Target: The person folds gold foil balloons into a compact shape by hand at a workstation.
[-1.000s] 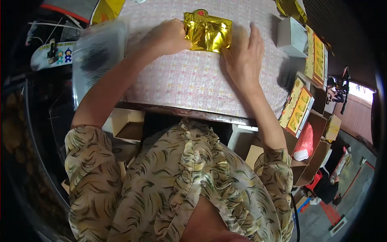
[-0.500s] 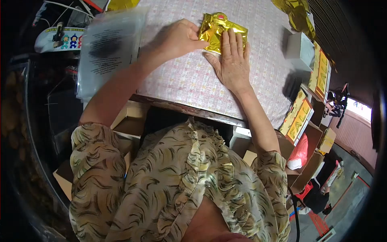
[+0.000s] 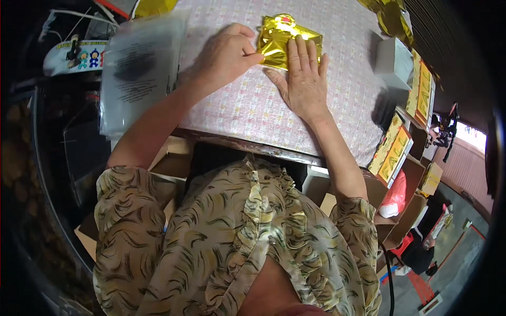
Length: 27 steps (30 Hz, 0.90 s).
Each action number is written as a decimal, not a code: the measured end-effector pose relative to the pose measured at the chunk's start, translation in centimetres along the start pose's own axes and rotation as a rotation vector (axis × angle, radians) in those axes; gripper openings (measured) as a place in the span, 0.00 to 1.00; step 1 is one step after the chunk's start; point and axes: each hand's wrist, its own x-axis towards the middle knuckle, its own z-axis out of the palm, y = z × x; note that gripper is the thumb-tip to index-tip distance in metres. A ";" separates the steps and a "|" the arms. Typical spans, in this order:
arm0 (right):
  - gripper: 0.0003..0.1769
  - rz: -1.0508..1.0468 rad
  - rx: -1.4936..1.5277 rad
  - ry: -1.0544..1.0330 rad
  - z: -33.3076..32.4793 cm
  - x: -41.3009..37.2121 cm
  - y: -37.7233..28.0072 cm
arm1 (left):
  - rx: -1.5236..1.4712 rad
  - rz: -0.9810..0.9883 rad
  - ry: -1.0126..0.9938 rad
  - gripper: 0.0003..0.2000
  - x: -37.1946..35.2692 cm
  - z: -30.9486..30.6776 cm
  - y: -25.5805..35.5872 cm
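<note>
A shiny gold foil packet (image 3: 275, 48) with a small red mark near its top lies on the checked tablecloth (image 3: 237, 102). My left hand (image 3: 224, 58) is at the packet's left edge, its fingers curled and its thumb and finger pinching the lower left corner. Flat across the packet's right side lies my right hand (image 3: 305, 84), palm down. The right fingers are stretched out on the foil, and the thumb rests on the cloth just below it.
A stack of clear printed plastic bags (image 3: 139, 79) lies at the table's left. More gold foil (image 3: 387, 18) sits at the far right corner, near a white box (image 3: 392, 60). Boxes marked "FALL" (image 3: 392, 158) stand along the right edge. A person (image 3: 419, 255) is farther off.
My left hand has drawn back a little to the left, its thumb now at the packet's edge instead of over it. The right hand stays flat on the foil.
</note>
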 end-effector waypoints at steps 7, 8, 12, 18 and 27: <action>0.54 0.004 -0.035 -0.012 0.4 -0.3 0.1 | 0.525 0.443 -0.053 0.28 2.7 0.8 3.5; 0.54 0.015 -0.037 -0.003 0.4 -0.3 0.1 | 0.555 0.410 -0.093 0.26 2.9 1.7 2.5; 0.53 0.032 -0.005 0.000 0.3 -0.3 0.1 | 0.592 0.354 -0.147 0.25 2.8 3.1 1.0; 0.51 -0.043 0.045 0.053 -0.2 -1.9 0.5 | 0.625 0.379 -0.172 0.27 2.9 2.7 1.1; 0.51 -0.022 0.052 -0.019 -1.0 -2.5 1.9 | 0.587 0.378 -0.147 0.27 2.6 3.0 0.8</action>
